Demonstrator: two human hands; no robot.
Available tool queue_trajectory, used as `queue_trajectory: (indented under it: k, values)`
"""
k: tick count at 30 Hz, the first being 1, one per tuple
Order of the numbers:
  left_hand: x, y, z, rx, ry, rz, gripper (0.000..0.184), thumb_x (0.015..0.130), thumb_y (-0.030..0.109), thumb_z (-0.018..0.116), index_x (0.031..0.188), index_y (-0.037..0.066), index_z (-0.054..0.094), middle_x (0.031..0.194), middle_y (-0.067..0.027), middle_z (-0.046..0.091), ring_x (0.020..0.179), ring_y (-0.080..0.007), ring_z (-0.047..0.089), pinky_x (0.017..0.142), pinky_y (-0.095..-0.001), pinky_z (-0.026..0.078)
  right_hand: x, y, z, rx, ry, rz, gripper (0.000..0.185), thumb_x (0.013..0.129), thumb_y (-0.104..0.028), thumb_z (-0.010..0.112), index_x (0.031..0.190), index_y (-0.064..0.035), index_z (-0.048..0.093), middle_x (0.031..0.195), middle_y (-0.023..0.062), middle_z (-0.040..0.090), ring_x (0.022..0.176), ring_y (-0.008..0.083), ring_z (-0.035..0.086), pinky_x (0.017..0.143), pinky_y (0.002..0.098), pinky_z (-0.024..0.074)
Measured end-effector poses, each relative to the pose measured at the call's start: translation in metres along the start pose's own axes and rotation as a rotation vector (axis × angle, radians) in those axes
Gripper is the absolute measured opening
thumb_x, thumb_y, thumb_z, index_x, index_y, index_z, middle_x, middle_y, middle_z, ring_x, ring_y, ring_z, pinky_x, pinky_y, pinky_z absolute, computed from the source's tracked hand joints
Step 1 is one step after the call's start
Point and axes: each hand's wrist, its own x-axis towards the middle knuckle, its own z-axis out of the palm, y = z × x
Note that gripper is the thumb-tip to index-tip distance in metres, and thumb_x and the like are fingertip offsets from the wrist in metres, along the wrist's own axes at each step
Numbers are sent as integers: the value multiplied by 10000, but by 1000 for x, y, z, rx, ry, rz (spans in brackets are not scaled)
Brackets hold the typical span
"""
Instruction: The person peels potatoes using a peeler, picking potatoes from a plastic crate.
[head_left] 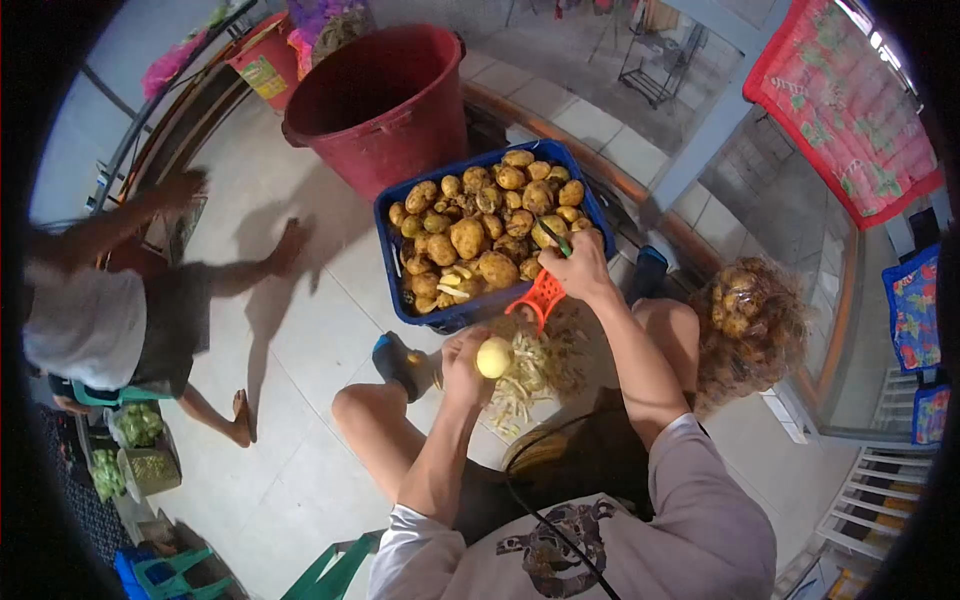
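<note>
Looking down in the head view, I find my left hand (464, 368) closed round a smooth, rounded, pale-yellow peeled potato (494, 357), seen against the left edge of a loose, stringy heap of pale peelings (540, 370) on the tiled floor (315, 345). My right hand (582, 268) grips a flat, perforated orange-red plastic tool (543, 291), apart from the potato. A thin dark-green piece (555, 239) projects past my fingers; I cannot tell whether it belongs to that tool. Ahead sits a rectangular blue plastic tub (390, 262), heaped with lumpy, rough-skinned brown potatoes (467, 239). Beyond stands a deep, round red plastic bucket (420, 140). To my right, a crinkled clear plastic bag (752, 335) encloses rounded brown contents.
</note>
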Motion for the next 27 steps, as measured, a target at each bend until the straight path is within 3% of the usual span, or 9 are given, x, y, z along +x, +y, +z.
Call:
queue_trajectory:
  k: [2, 4, 9, 14, 16, 20, 22, 25, 27]
  values:
    - [0, -2, 1, -25, 49, -29, 189, 934, 197, 520, 866, 37, 594, 712, -111, 630, 519, -209, 603, 391, -307, 467, -9, -8, 1, 91, -45, -49, 316, 736, -266, 652, 703, 48, 633, 570, 156, 582, 532, 276, 567, 557, 409, 447]
    - [1, -3, 1, -123, 109, -118, 180, 938, 206, 504, 940, 37, 565, 736, -128, 629, 486, -218, 576, 347, -294, 415, -18, -18, 12, 136, 31, -282, 333, 790, -210, 637, 589, -1, 474, 487, 28, 414, 464, 119, 370, 486, 368, 316]
    - [-4, -3, 1, -107, 36, -102, 180, 938, 212, 471, 973, 44, 527, 736, -147, 609, 453, -214, 525, 336, -263, 362, -7, -4, 2, 42, -75, -16, 298, 814, -234, 617, 646, -12, 510, 518, 27, 424, 494, 130, 381, 513, 381, 333]
    - [-5, 10, 9, -237, 100, -230, 207, 938, 240, 431, 992, 56, 508, 732, -160, 595, 445, -207, 491, 356, -240, 351, -9, -4, 6, 169, 34, -97, 321, 762, -226, 632, 610, 42, 540, 478, 82, 442, 463, 158, 403, 469, 394, 346]
    - [-5, 10, 9, -247, 76, -241, 218, 940, 249, 423, 992, 56, 510, 744, -161, 597, 453, -201, 487, 357, -239, 349, -20, -18, 5, 206, 11, -153, 372, 806, -223, 639, 564, -37, 426, 506, 13, 351, 479, 121, 332, 505, 377, 329]
    - [-4, -2, 1, -166, 21, -250, 248, 948, 268, 417, 1003, 46, 514, 791, -149, 608, 487, -187, 501, 361, -242, 353, -19, -16, 10, 130, 52, -218, 336, 783, -218, 647, 594, 16, 496, 490, 56, 435, 476, 153, 411, 496, 398, 366]
    - [-8, 4, 5, -212, 26, -219, 261, 948, 273, 429, 1007, 34, 516, 808, -132, 613, 479, -183, 497, 365, -252, 364, -7, -8, -1, -21, -7, -84, 308, 752, -266, 645, 663, 26, 608, 510, 120, 549, 461, 230, 550, 497, 414, 435]
    - [-8, 1, -1, -206, 43, -189, 269, 957, 277, 441, 1044, 37, 527, 830, -125, 621, 527, -182, 532, 415, -262, 403, -6, 3, 3, -49, 66, -128, 322, 768, -258, 634, 645, 34, 577, 504, 148, 521, 463, 257, 532, 500, 425, 419]
    - [6, -11, -13, 32, -31, 173, 309, 984, 335, 441, 1101, 64, 535, 878, -131, 632, 612, -181, 569, 473, -258, 427, -8, 1, 1, -62, 33, -120, 341, 773, -264, 636, 636, 40, 565, 515, 163, 513, 471, 278, 510, 508, 433, 403]
